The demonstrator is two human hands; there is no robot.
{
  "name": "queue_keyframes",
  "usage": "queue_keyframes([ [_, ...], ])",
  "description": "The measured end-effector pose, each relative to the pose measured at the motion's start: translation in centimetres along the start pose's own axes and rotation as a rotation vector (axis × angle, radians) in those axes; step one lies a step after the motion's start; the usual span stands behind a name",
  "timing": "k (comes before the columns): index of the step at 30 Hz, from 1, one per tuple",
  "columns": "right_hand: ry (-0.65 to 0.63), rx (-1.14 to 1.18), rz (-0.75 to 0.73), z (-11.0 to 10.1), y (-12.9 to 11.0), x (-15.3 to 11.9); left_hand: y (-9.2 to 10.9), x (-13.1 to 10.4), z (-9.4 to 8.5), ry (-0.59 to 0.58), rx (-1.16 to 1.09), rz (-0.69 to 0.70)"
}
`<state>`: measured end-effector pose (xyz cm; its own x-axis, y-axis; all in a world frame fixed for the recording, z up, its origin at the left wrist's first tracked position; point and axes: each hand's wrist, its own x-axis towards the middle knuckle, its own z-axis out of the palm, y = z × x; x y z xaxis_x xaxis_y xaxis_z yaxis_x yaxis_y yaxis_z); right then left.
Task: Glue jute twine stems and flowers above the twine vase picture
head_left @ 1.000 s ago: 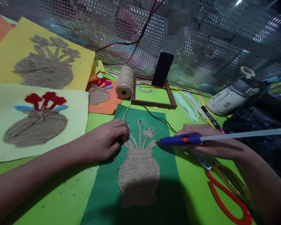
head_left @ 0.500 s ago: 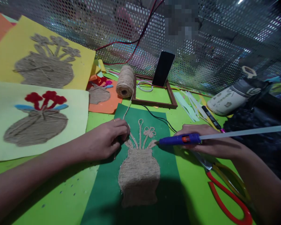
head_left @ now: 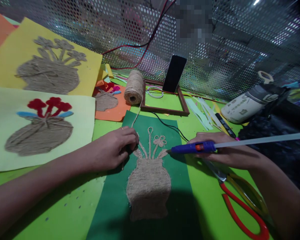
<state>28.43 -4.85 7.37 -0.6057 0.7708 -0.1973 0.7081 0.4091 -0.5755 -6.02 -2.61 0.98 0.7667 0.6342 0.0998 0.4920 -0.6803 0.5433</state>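
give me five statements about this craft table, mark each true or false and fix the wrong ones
1. The right hand holds a blue glue gun. True.
2. The left hand grips the bottle. False: the left hand is over the green paper.
3. The roll of twine is beside the wooden frame. True.
4. The pot on the green paper is red. False: that pot is beige.
5. The scissors are left of the green paper. False: the scissors are to its right.
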Motion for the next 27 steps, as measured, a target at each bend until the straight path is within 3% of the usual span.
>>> queue_keyframes([
  [12,-0.009,0.018,-0.005,0.4,-0.2,0.4,-0.1,0.0,0.0,0.004,-0.004,0.018],
  [27,-0.02,0.124,0.136,0.1,2.8,0.3,-0.1,0.0,-0.1,-0.013,0.001,0.009],
])
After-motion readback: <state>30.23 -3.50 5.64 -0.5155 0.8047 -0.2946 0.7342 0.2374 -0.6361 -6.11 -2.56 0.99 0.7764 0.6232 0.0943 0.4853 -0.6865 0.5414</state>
